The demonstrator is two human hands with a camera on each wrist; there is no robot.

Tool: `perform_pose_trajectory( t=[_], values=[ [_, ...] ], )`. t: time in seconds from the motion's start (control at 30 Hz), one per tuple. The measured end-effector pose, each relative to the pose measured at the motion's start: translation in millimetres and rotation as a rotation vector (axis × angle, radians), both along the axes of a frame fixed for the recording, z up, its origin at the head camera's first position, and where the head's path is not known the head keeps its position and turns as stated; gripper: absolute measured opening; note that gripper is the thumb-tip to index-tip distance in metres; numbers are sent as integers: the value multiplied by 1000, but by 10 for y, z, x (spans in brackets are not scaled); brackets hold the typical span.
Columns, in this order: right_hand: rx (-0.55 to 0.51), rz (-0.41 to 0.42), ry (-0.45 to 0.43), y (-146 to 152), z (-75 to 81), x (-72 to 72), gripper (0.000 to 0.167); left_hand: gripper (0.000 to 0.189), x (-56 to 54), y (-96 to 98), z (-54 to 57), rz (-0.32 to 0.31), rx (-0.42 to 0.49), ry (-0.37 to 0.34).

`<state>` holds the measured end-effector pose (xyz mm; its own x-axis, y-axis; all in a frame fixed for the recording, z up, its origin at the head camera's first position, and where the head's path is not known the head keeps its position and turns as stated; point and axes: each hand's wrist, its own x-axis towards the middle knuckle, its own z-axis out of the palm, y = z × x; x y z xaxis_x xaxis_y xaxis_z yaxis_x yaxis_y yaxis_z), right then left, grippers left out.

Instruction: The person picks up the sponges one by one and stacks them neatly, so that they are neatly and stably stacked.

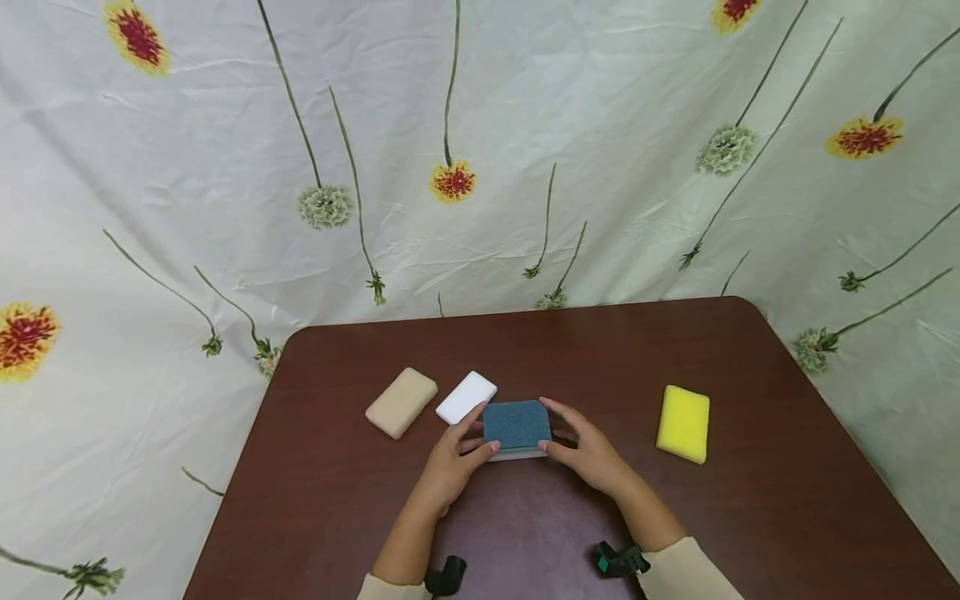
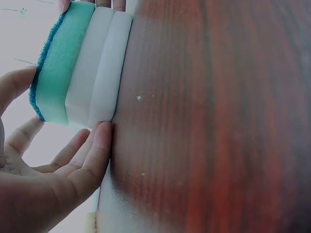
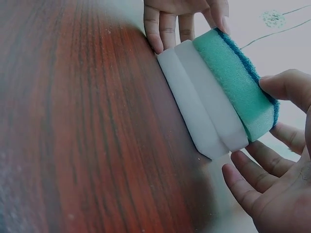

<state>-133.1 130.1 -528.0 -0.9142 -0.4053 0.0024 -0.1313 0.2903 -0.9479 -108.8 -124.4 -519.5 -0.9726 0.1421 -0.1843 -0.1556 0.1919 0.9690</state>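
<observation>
In front of me a green sponge [image 1: 516,423] with a dark blue scouring side up lies on top of two white sponges [image 2: 99,68], stacked flat on the table. My left hand [image 1: 452,462] holds the left end of the green sponge, thumb at its near corner and forefinger by the far one. On the opposite end my right hand [image 1: 597,460] grips it the same way. The lower fingers of both hands spread beside the white sponges, with some fingertips right at the bottom one in the wrist views.
A beige sponge [image 1: 401,402] and a white sponge [image 1: 467,397] lie behind and left of the stack. To the right is a yellow sponge [image 1: 683,424]. The brown table [image 1: 570,350] ends at a flowered white cloth [image 1: 622,208].
</observation>
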Motion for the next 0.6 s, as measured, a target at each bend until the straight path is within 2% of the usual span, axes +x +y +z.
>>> perform_pose_trajectory(
  t=[0.3,0.6],
  values=[
    [-15,-30,-12,-18,19,28,67,71,7,3,15,8,4,-14],
    [-76,-120,56,38,44,26,59,72,10,10,20,10,9,-17]
  ],
)
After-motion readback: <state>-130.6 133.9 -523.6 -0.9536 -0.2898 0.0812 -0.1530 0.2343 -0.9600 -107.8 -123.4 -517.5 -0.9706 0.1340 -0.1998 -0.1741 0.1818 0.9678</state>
